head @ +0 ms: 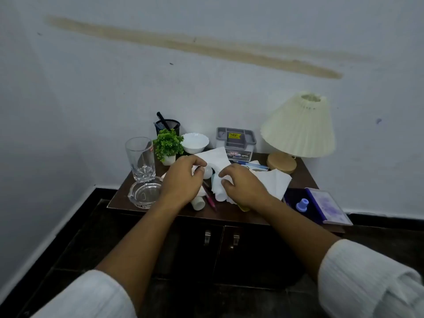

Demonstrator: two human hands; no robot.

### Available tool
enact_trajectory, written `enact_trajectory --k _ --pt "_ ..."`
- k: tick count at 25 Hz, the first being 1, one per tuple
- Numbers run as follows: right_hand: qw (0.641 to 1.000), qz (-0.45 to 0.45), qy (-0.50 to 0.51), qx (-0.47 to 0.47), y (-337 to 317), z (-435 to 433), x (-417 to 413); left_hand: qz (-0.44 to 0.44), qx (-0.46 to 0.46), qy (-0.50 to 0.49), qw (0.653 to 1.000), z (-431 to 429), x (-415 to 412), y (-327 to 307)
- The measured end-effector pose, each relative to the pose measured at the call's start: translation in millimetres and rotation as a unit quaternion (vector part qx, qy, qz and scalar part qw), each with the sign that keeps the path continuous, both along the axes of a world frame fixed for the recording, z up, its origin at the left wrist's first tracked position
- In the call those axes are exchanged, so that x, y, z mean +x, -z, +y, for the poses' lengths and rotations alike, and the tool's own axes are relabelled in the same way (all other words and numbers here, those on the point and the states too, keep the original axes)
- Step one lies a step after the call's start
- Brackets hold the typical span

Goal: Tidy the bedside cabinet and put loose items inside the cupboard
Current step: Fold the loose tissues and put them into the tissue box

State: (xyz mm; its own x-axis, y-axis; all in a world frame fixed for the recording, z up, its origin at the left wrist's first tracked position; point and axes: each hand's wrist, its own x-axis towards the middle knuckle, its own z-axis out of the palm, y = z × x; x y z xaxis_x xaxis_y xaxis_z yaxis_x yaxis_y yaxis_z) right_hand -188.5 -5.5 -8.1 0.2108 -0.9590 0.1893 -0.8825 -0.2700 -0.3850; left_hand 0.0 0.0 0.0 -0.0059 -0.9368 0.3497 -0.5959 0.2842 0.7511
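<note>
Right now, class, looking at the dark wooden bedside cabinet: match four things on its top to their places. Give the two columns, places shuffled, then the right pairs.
Things
1. tall clear drinking glass
2. cream pleated-shade table lamp
3. black mesh pen holder
4. flat purple case

Places
A. front right corner of the dark wooden cabinet top
B. just behind the small green potted plant
C. back right, beside the grey plastic box
D. left side, behind the clear glass ashtray

Pairs: 1-D, 2-C, 3-B, 4-A
</note>
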Motion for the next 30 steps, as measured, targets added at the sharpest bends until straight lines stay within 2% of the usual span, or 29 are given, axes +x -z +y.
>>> enact_trajectory --k 3,10,13,16,18,21,24,26,28,30 --pt "1.000 -0.006 0.001 -0.013 6.1 -14.2 2.1 0.002 0.000 -0.005 1.000 -12.4 -8.1 1.3" --pt "0.999 0.002 -0.054 -0.004 14.4 -43.8 1.6 0.075 -0.023 0.003 0.997 -54.9 -29.7 2.2" --pt "0.997 -0.067 -0.032 -0.014 4.6 -48.4 -2.8 0.120 -0.023 -0.005 0.993 -65.8 -32.3 -0.4" --pt "0.975 -0.221 0.011 -0.015 -14.5 -45.3 -5.4 0.167 -0.027 -0.032 0.985 -68.9 -30.2 -3.5" --pt "0.940 -0.338 0.039 -0.010 -25.5 -38.3 -6.8 0.184 -0.034 -0.046 0.981 -68.4 -28.9 -3.5" --pt "0.870 -0.487 0.069 -0.013 -38.7 -20.3 -14.0 0.191 -0.016 -0.026 0.981 -63.7 -29.3 -1.8" --pt "0.793 -0.604 0.070 0.025 -49.1 -0.2 -19.3 0.273 0.101 0.027 0.956 -50.3 -35.3 -8.2" --pt "0.726 -0.682 0.059 0.064 -54.2 11.5 -20.7 0.333 0.197 0.079 0.919 -42.2 -38.7 -14.6" --pt "0.654 -0.749 0.037 0.102 -57.5 18.3 -22.3 0.382 0.306 0.163 0.857 -32.9 -40.6 -20.1" --pt "0.617 -0.776 0.026 0.126 -56.5 20.9 -24.4 0.412 0.356 0.212 0.811 -29.2 -38.2 -20.0"
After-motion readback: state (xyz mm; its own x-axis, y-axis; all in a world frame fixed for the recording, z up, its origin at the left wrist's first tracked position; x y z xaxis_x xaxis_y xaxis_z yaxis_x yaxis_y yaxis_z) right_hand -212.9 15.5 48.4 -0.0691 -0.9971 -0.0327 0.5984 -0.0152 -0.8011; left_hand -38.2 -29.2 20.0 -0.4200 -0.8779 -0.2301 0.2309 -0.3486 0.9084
